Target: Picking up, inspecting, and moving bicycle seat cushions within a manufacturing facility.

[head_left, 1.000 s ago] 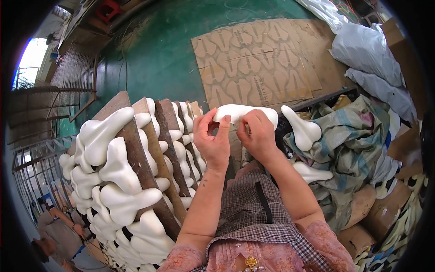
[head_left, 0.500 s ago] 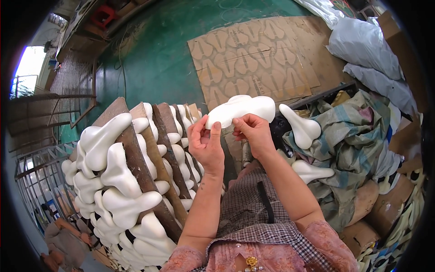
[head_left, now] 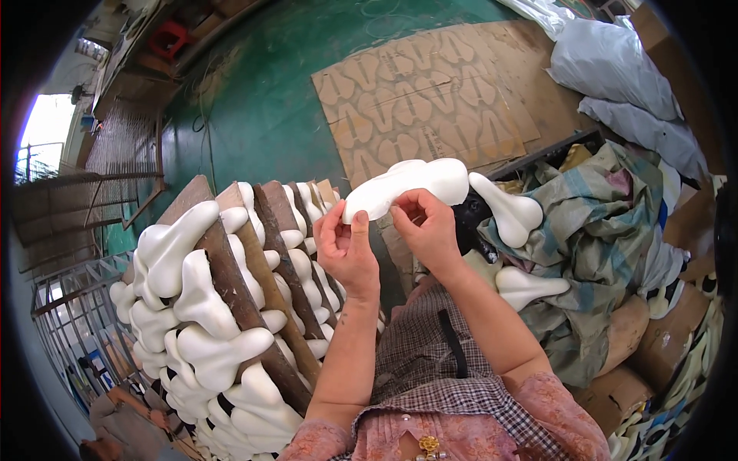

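Note:
In front of my body, a white foam bicycle saddle pad [head_left: 415,180] hangs in the air between my hands. My left hand [head_left: 348,252] grips its left end, with the thumb on the near side and the fingers curled behind. At the pad's near edge, the fingertips of my right hand [head_left: 433,234] are pinched together. Just right of the held pad, another white saddle pad [head_left: 507,211] lies on a green woven sack [head_left: 584,253]. A second loose pad [head_left: 530,286] lies nearer, beside my right forearm.
At left, many white saddle pads [head_left: 223,361] are stacked between brown boards [head_left: 246,284]. Flat cardboard [head_left: 419,100] with saddle-shaped outlines covers part of the green floor [head_left: 261,100]. Grey plastic bags [head_left: 615,69] lie at far right. Another person [head_left: 127,422] is at lower left.
My right hand has shifted slightly left and down along the pad's near edge. The pad stays held at about the same height. The view has turned slightly.

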Tool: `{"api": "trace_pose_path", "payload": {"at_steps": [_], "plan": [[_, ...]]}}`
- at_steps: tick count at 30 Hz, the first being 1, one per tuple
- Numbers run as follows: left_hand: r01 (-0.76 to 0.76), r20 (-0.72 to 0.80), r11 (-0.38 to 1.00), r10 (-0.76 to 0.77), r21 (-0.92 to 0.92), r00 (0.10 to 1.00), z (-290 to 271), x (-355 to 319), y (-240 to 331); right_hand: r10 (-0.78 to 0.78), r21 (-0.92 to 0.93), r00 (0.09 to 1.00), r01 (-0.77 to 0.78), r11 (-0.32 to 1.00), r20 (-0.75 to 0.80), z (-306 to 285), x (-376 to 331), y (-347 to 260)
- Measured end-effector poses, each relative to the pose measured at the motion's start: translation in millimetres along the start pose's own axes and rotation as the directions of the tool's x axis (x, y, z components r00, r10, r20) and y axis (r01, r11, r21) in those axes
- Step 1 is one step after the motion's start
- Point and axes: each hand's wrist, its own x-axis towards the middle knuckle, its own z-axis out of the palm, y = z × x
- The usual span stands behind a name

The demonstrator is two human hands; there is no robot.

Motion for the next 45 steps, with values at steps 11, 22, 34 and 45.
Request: {"api": "trace_pose_path", "payload": {"at_steps": [11, 22, 34, 45], "plan": [[-0.330, 0.112, 0.869, 0.311, 0.368, 0.944, 5, -10, 7, -0.341, -0.343, 0.940, 0.328, 0.880, 0.024, -7, -5, -3], [-0.359, 0.142, 0.844, 0.329, 0.400, 0.933, 0, -10, 0, -0.256, -0.359, 0.962, 0.273, 0.893, 0.096, -11, 2, -3], [-0.089, 0.035, 0.982, 0.084, 0.165, 0.996, -3, -8, -10, -0.388, -0.354, 0.915, 0.400, 0.845, 0.109, -15, 7, 7], [-0.316, 0.136, 0.860, 0.285, 0.401, 0.949, -3, -5, -6, -0.459, -0.597, 0.853, 0.507, 0.621, 0.248, -6, 10, 7]]}}
